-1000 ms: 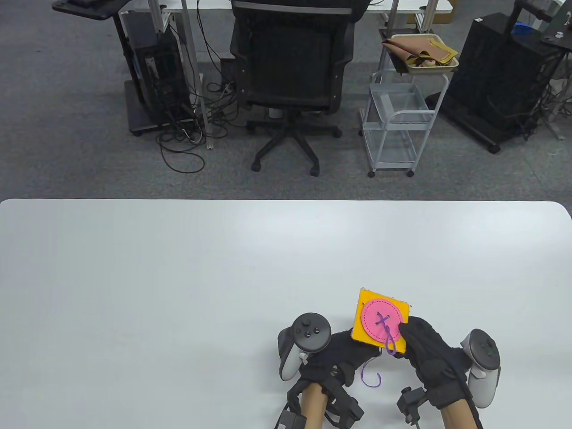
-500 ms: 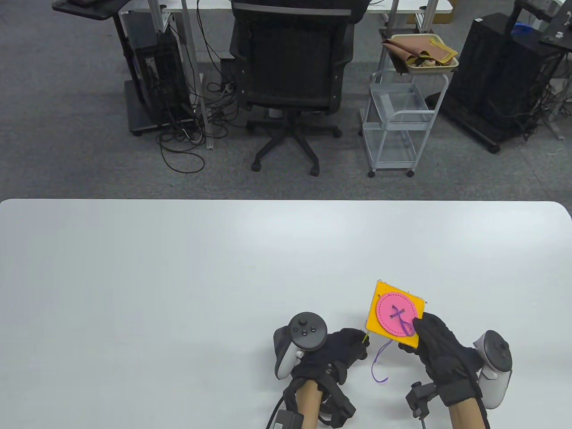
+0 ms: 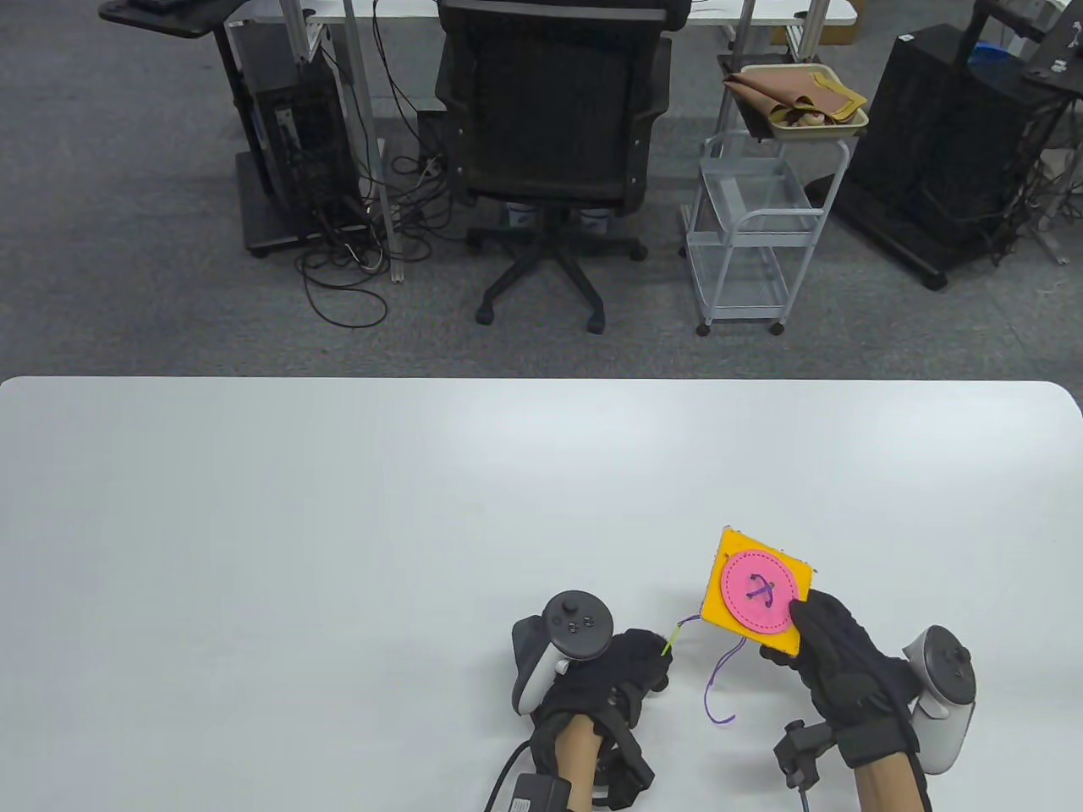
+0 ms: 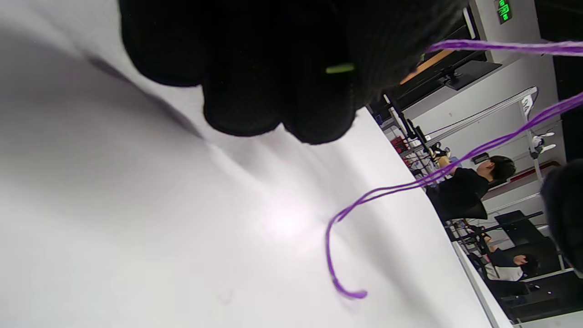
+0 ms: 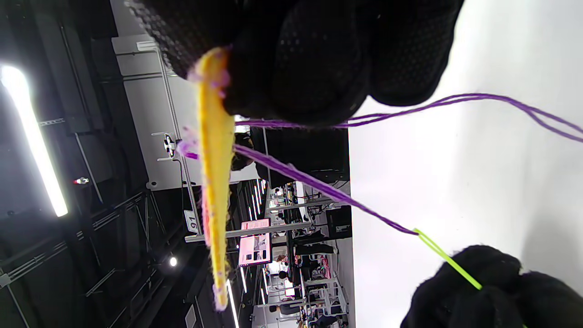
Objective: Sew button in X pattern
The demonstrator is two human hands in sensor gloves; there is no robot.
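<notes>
Right hand (image 3: 833, 655) grip pinches the pad (image 3: 755, 591) upright by its corner, exposing the button (image 3: 759, 591); left hand (image 3: 622, 668) grip pinches the needle (image 3: 668, 643), drawing thread (image 3: 719, 677) taut.

Matt felt square (image 3: 755, 592) with stitched pink felt button (image 3: 759, 590), fuzzy purple yarn (image 3: 719, 685), on a smooth, faintly glossy white worktop (image 3: 338, 524).

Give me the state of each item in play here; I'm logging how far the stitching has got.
Orange felt square: gripped by one corner, lifted, tilted.
Pink button: on the square, purple X stitched through it.
Needle: pinched in left hand.
Purple thread: runs from needle to the square; loose tail hanging down.
Right hand: grips the square.
</notes>
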